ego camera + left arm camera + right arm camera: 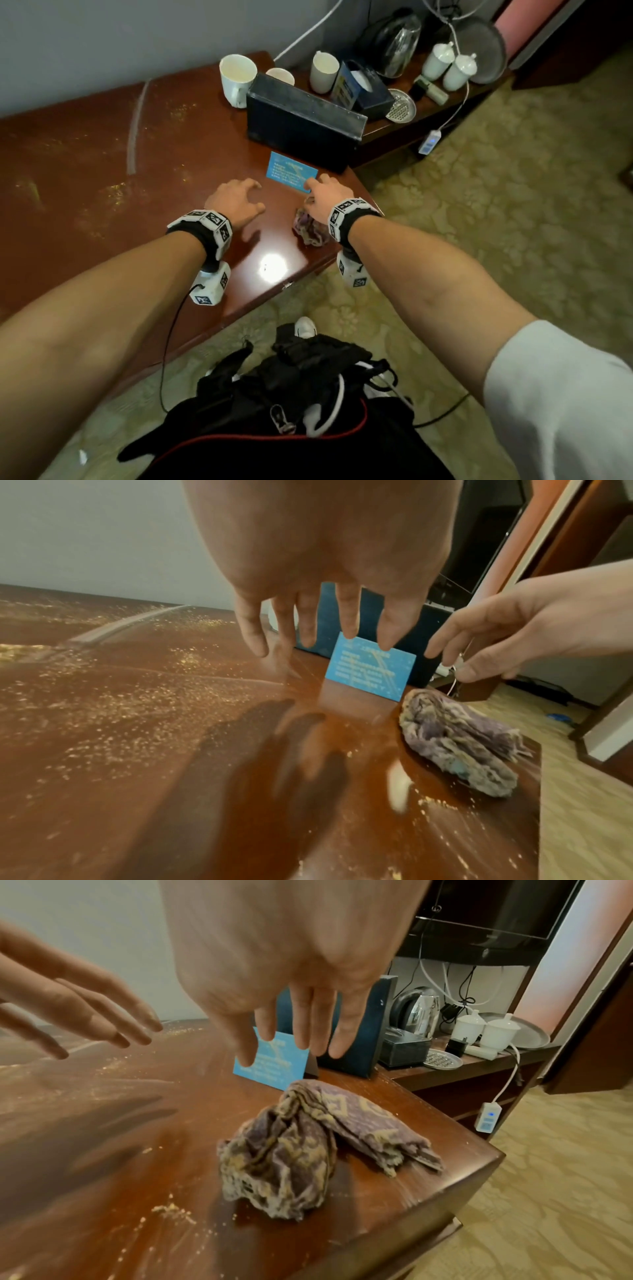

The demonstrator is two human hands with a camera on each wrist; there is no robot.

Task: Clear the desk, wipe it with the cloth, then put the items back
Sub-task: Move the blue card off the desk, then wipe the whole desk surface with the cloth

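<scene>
Hands: my left hand (236, 202) and right hand (322, 200) spread, holding nothing
Risk: I knock the card (292, 172) flat reaching over the cloth (310, 229)

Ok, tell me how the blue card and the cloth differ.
The blue card is a stiff, flat-faced rectangle; the cloth is soft and crumpled into a heap. The card stands tilted up by the dark box; the cloth lies slumped near the desk corner. The card is plain blue with print; the cloth is purple and yellow patterned. Neither hand holds either.
</scene>
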